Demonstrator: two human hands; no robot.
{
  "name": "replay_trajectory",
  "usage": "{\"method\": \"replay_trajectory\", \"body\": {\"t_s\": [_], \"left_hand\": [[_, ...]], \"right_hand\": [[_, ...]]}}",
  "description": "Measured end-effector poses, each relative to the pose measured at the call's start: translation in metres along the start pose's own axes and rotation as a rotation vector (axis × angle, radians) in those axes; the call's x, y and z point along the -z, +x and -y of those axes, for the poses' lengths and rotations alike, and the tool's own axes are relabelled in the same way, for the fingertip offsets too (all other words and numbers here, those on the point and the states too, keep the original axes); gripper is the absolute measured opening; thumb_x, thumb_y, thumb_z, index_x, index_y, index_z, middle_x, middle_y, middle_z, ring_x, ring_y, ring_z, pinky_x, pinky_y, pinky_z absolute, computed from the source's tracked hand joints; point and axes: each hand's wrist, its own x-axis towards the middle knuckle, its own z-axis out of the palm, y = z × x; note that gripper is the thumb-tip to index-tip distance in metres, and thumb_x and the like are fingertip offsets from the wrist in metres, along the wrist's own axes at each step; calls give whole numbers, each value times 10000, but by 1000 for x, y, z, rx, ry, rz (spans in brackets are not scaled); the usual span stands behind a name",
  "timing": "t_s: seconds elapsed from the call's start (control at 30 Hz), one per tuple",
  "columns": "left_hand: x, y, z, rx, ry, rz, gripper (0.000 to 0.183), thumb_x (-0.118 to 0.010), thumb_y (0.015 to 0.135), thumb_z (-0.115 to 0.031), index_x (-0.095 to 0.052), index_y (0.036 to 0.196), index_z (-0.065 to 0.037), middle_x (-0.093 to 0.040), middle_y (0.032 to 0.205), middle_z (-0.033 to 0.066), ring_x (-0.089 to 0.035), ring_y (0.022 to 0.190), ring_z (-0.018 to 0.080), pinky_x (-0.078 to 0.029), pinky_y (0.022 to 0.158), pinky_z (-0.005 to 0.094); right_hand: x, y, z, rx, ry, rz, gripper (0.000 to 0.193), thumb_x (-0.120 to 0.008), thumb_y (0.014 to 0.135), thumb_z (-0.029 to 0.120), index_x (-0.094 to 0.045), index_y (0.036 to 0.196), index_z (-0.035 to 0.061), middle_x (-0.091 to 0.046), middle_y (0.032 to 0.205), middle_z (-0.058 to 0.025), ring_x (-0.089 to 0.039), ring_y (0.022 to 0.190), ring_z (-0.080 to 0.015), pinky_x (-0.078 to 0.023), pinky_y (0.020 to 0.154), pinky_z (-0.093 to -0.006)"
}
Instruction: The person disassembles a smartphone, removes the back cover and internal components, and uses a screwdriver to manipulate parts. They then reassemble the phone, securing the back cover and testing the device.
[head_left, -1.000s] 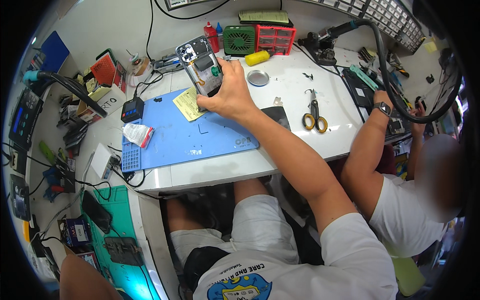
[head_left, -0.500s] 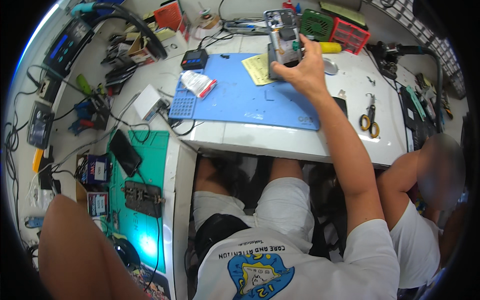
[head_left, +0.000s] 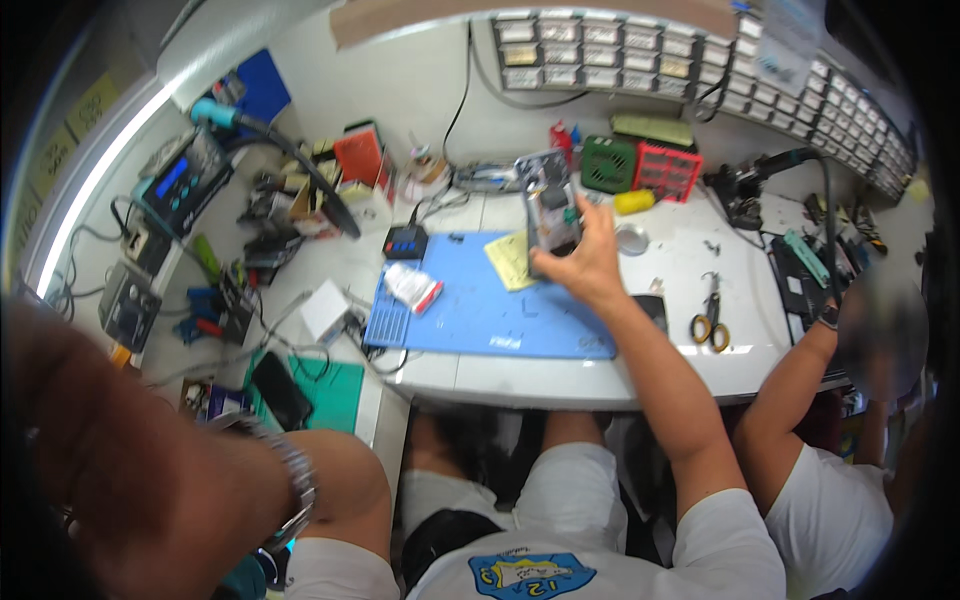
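Note:
My right hand point(head_left: 585, 258) grips an opened smartphone point(head_left: 548, 205), thumb on one edge and fingers on the other, so its inner parts show. The phone is tilted up above the far part of the blue work mat point(head_left: 480, 320). Beside it on the mat lies a yellow paper note point(head_left: 507, 262). My left hand point(head_left: 130, 450) is raised very close to the camera, large and blurred, with a metal-band wristwatch point(head_left: 285, 470) on the wrist. Its fingers cannot be made out. A white and red packet point(head_left: 412, 288) rests on the mat's left part.
Scissors point(head_left: 710, 325) and a round metal dish point(head_left: 632, 238) lie to the right. A green box point(head_left: 607, 165) and a red drawer box point(head_left: 668, 172) stand behind. On the left, a dark phone point(head_left: 282, 390) lies on a green mat point(head_left: 340, 390). Another person's arm point(head_left: 790, 380) reaches in at right.
The view has tilted up, bringing the wall drawers into sight. My left arm has bent up, bringing the hand and watch into view near the camera. My right hand still holds the phone.

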Motion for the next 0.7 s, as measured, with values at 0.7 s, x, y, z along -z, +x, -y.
{"method": "replay_trajectory", "body": {"t_s": [0.7], "left_hand": [[104,-225,286,1166,-79,-362,519,-563,1125,-447,-621,1404,-13,-673,1236,90,-673,1114,167,-612,914,410]], "right_hand": [[25,10,-9,-494,1107,560,763,-785,760,218,-620,1446,-71,-683,1245,-95,-628,1070,-165,-507,913,-299]]}}
